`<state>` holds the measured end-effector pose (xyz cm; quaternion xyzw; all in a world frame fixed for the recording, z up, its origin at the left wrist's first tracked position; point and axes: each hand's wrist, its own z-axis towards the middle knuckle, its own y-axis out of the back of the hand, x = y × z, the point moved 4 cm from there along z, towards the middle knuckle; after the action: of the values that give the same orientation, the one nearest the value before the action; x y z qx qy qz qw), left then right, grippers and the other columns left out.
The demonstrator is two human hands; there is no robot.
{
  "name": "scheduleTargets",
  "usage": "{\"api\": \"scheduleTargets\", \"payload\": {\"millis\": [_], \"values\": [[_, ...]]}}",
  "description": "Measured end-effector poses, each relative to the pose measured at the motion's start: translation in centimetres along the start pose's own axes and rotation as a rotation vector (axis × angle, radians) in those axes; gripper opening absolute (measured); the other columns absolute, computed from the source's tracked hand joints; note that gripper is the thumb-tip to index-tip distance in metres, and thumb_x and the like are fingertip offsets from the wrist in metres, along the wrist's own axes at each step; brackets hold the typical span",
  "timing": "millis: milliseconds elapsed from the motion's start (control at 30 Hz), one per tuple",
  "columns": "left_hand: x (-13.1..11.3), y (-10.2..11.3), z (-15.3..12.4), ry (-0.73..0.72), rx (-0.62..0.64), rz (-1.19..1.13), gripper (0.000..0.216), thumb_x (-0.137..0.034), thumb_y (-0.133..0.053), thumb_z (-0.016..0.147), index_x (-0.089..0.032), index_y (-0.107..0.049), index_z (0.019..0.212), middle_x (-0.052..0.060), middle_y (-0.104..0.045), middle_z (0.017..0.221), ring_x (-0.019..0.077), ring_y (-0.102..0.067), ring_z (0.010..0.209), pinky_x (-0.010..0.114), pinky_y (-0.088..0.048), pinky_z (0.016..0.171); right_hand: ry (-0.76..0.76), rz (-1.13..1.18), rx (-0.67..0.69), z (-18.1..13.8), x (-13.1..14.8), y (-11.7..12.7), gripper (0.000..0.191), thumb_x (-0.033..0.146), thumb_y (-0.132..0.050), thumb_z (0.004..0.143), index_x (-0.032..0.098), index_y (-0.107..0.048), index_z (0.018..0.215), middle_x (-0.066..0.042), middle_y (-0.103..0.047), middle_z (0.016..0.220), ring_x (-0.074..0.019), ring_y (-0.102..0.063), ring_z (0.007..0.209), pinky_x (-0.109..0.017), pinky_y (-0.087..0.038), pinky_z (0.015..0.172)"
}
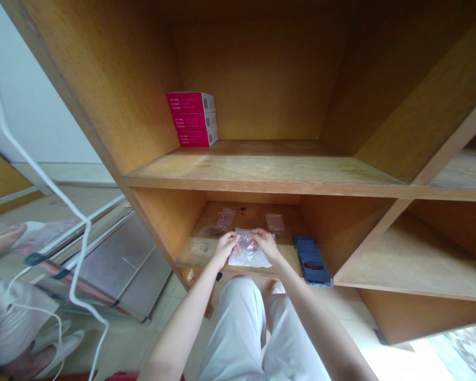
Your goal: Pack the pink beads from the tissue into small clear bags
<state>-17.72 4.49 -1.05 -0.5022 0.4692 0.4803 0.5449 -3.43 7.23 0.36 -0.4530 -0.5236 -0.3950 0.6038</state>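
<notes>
A clear plastic bag [248,257] with something pinkish in its upper part lies on the lower shelf in front of me. My left hand [227,247] has its fingers closed on the bag's upper left side. At the upper right, my right hand [266,243] pinches the same bag between thumb and fingers. Behind the left hand lies a small clear bag with pink pieces [226,218]. Beyond the right hand is another small clear bag [275,223], its contents too faint to make out.
A dark blue phone [312,262] lies at the shelf's right side. Three stacked pink boxes [194,120] stand on the upper shelf [262,164]. A white cable [51,185] hangs at left, near a metal-framed case [119,264] and another person's hand [2,242].
</notes>
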Motion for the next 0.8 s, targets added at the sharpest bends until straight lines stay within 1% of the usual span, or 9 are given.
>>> {"api": "scheduleTargets", "payload": {"millis": [67,167,300,467,600,733,800], "values": [[0.5,0.1,-0.1,0.03,0.003,-0.062,0.032,-0.045,-0.058,0.068,-0.015,-0.054,0.08,-0.002,-0.057,0.055,0.0079,-0.05,0.042,0.018,-0.037,0.041,0.005,-0.021,0.016,0.0,-0.2,0.1,0.015,0.032,-0.055,0.065,0.017,-0.054,0.068,0.002,-0.057,0.058,-0.0098,-0.051,0.047,-0.02,-0.041,0.044],[1.2,0.4,-0.1,0.05,-0.02,-0.133,0.031,-0.042,-0.062,0.066,-0.015,-0.057,0.08,0.0,-0.059,0.064,0.0098,-0.055,0.051,0.02,-0.042,0.047,-0.012,-0.071,0.088,0.1,-0.9,0.1,0.016,0.032,-0.054,0.066,0.016,-0.055,0.066,0.002,-0.054,0.055,-0.0093,-0.049,0.045,-0.02,-0.041,0.042],[1.8,0.8,0.1,0.048,-0.042,-0.155,0.027,-0.037,-0.064,0.065,-0.014,-0.059,0.078,0.0,-0.059,0.065,0.0099,-0.055,0.055,0.019,-0.041,0.048,-0.001,-0.108,0.131,0.0,-1.4,0.0,0.018,0.033,-0.054,0.067,0.015,-0.057,0.07,0.002,-0.053,0.055,-0.0086,-0.048,0.042,-0.02,-0.041,0.04],[1.6,0.9,-0.1,0.005,-0.045,-0.154,0.024,-0.036,-0.063,0.066,-0.014,-0.058,0.075,-0.001,-0.057,0.061,0.008,-0.051,0.049,0.019,-0.038,0.047,0.007,-0.112,0.13,-0.3,-1.3,-0.4,0.02,0.035,-0.054,0.068,0.015,-0.058,0.073,0.001,-0.054,0.057,-0.0084,-0.048,0.043,-0.019,-0.041,0.041],[1.3,0.8,-0.5,0.015,-0.017,-0.12,0.025,-0.036,-0.063,0.066,-0.013,-0.058,0.074,0.0,-0.058,0.062,0.0086,-0.052,0.052,0.019,-0.039,0.051,0.023,-0.105,0.106,-0.5,-1.1,-0.8,0.022,0.036,-0.056,0.066,0.015,-0.058,0.071,0.0,-0.057,0.061,-0.0084,-0.048,0.046,-0.019,-0.039,0.04],[1.3,0.8,-0.6,0.003,-0.006,-0.113,0.022,-0.035,-0.062,0.067,-0.014,-0.058,0.073,0.0,-0.058,0.062,0.0084,-0.051,0.054,0.019,-0.038,0.053,0.068,-0.101,0.094,-0.6,-1.0,-0.9,0.021,0.036,-0.057,0.066,0.015,-0.057,0.066,0.001,-0.054,0.057,-0.0079,-0.046,0.046,-0.018,-0.037,0.042],[1.3,0.8,-0.6,0.0,-0.014,-0.105,0.022,-0.034,-0.062,0.067,-0.014,-0.058,0.071,0.0,-0.058,0.062,0.0085,-0.051,0.055,0.019,-0.037,0.053,0.066,-0.107,0.086,-0.7,-1.0,-0.9,0.022,0.037,-0.058,0.065,0.015,-0.056,0.065,0.002,-0.053,0.055,-0.0078,-0.045,0.045,-0.019,-0.036,0.042]]}}
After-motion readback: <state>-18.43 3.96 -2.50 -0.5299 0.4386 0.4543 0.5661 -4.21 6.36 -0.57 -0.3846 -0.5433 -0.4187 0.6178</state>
